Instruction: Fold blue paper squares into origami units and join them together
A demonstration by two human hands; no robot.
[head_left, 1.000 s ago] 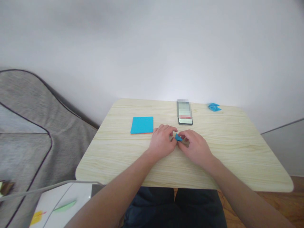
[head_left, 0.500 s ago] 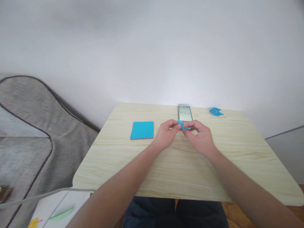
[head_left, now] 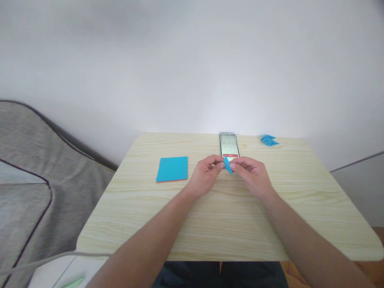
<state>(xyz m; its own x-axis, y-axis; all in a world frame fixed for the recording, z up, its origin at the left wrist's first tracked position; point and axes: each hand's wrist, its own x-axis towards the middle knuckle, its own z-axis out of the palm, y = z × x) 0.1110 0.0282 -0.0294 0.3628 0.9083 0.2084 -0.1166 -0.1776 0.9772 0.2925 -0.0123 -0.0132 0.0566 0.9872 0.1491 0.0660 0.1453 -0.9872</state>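
A small folded piece of blue paper [head_left: 228, 165] is pinched between my two hands above the middle of the table. My left hand [head_left: 207, 173] grips its left side with thumb and fingertips. On the other side, my right hand [head_left: 251, 171] holds it between thumb and forefinger. The paper stands slantwise, its upper point leaning left and its lower point toward the right. Just behind the hands lies a phone [head_left: 229, 146] with a lit screen and a red bar; its lower end is partly hidden by them.
To the left lies a square stack of paper [head_left: 172, 169], blue on top with a red edge. A folded blue paper shape [head_left: 269, 140] rests at the back right of the wooden table [head_left: 228, 224]. A grey sofa [head_left: 69, 196] stands at the left, a white wall [head_left: 192, 72] behind.
The folded paper has turned in my fingers, from lying mostly crosswise to a steeper slant showing a flat face. My view has shifted slightly. Both hands still hold the paper.
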